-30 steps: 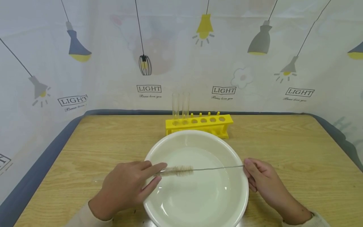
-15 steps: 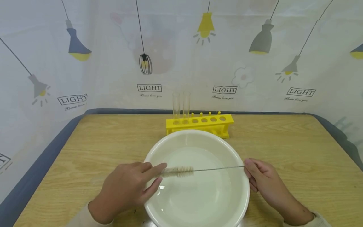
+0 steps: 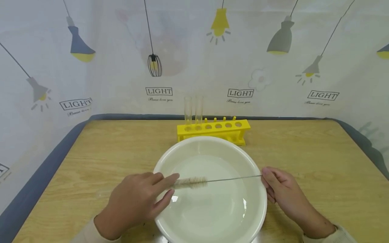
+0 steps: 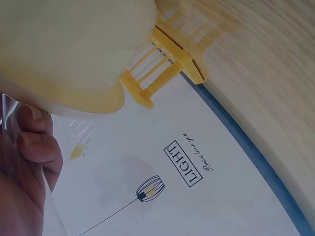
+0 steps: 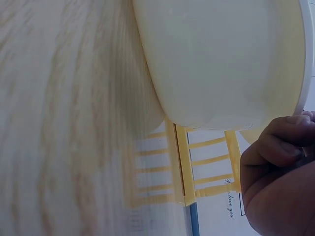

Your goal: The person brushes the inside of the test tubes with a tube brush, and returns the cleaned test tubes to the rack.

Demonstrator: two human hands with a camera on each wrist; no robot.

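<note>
Over the left rim of a white basin [image 3: 209, 212], my left hand [image 3: 135, 199] grips a clear test tube [image 4: 18, 162], seen in the left wrist view running through the fingers. A bristle brush [image 3: 198, 182] lies level above the basin, its left part within the tube's mouth and some bristles outside. At the basin's right rim my right hand [image 3: 284, 194] pinches the end of the brush's thin twisted wire [image 3: 234, 178]. The wire's tip is hidden by the fingers. In the right wrist view the curled right hand [image 5: 280, 167] is beside the rim.
Behind the basin stands a yellow rack [image 3: 213, 127] holding two upright clear tubes [image 3: 193, 113] in its left holes. The basin contains clear liquid. A wooden table [image 3: 307, 148] extends to both sides, with a lamp-printed curtain [image 3: 194, 67] along its back.
Both hands keep their grips and nearly the same places. The whole head view has shifted slightly, with the rack and basin a little higher in it.
</note>
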